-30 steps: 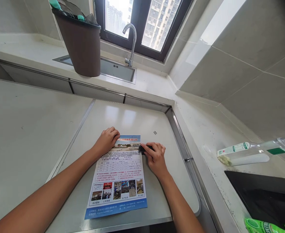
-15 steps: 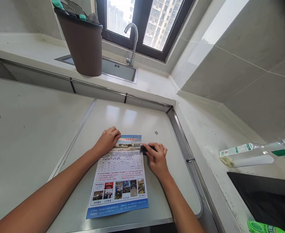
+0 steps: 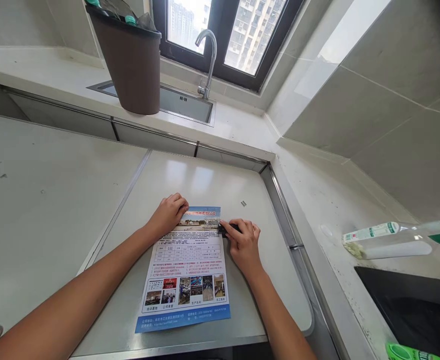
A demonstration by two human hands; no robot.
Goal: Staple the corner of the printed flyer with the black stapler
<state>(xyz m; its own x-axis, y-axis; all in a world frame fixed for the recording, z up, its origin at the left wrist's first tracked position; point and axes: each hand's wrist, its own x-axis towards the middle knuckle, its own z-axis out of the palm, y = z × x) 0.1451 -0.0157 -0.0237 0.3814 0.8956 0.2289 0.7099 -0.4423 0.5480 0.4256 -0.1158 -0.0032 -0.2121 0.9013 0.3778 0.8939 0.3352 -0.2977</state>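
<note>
A printed colour flyer (image 3: 186, 270) lies flat on a pale counter panel (image 3: 205, 185) in front of me. My left hand (image 3: 169, 214) rests at the flyer's top left corner with its fingers curled down onto the paper. My right hand (image 3: 242, 242) sits at the flyer's upper right edge, its fingers pinched around a small black object (image 3: 225, 229) that touches the paper's edge. What the black object is I cannot make out.
A small metal bit (image 3: 243, 203) lies beyond my right hand. A brown bin (image 3: 132, 65) stands by the sink (image 3: 184, 102) and tap (image 3: 208, 60) under the window. A clear bottle (image 3: 396, 240) lies on the right counter beside a black hob (image 3: 411, 305).
The view has drifted slightly, so everything sits a little lower and to the right. Both hands stay at the flyer's top corners.
</note>
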